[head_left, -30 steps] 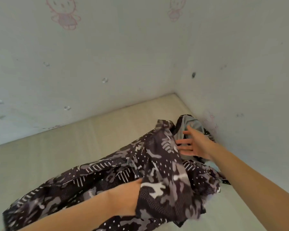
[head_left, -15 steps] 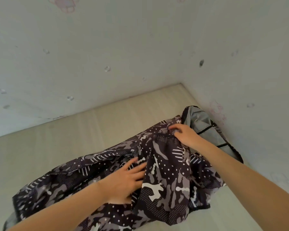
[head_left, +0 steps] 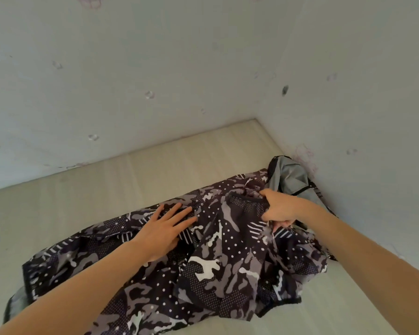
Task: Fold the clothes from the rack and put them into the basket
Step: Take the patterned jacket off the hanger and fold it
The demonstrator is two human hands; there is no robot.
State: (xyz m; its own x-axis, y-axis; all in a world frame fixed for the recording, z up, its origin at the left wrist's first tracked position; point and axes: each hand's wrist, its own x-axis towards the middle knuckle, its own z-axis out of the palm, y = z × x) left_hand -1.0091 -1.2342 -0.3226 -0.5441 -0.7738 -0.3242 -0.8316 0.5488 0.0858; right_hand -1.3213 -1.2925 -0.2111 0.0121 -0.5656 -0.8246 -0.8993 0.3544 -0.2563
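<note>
- Straight, spread fingers (head_left: 179, 211) of the left hand (head_left: 163, 232) press flat on the dark camouflage-patterned garment (head_left: 211, 259).
- The right hand (head_left: 279, 209) curls round a bunched fold of it.
- The garment lies crumpled on the pale wood-grain surface (head_left: 131, 180), in the corner of the light walls (head_left: 155, 68).

jacket (head_left: 215, 250) on floor (head_left: 107, 201) in wall corner, left hand (head_left: 166, 228) on it

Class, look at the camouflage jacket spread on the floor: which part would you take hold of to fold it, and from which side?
Probably the black-trimmed collar edge of the camouflage jacket, from the right, where the right hand already pinches it. That edge is raised and bunched, so fingers can curl round it. The left hand lies flat on the spread cloth, pinning it to the floor.
</note>
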